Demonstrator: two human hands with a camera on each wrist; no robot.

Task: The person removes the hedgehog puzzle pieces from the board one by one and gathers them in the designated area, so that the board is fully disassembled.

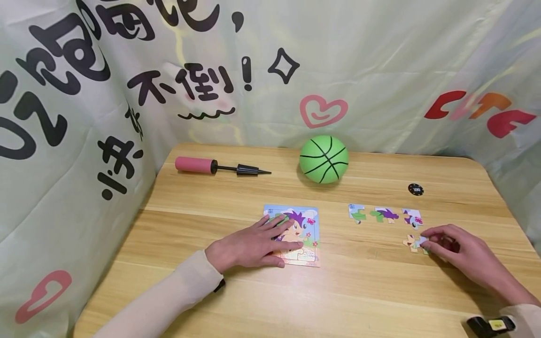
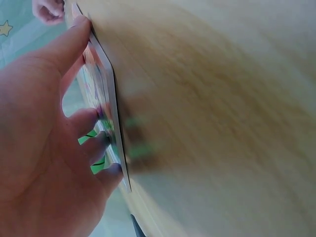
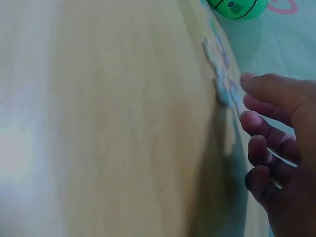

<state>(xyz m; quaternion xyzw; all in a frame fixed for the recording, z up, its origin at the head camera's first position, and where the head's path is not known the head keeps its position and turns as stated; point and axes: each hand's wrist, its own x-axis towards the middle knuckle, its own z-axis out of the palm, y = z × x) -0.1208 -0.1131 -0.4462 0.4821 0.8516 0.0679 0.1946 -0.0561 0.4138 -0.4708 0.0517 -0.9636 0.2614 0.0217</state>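
My left hand (image 1: 264, 241) lies with fingers spread over a square jigsaw puzzle board (image 1: 312, 256), which shows a purple-haired cartoon figure. In the left wrist view, its fingertips (image 2: 109, 180) rest at the board's face and edge, and the palm covers part of the picture. Over at the right, my right hand (image 1: 458, 249) is low over the table, thumb and fingers bent and apart. Its fingertips are right at the edge of a puzzle piece (image 1: 410, 241) that lies on the table. Several more pieces, one green and blue (image 1: 357, 212), lie in a row just behind it.
A green ball (image 1: 324, 159) with black lines stands at the back of the wooden table (image 1: 338, 300). To its left lies a pink and black hand pump (image 1: 196, 165). A round black chip (image 1: 416, 189) is at the back right. Printed cloth (image 1: 367, 70) hangs behind the table.
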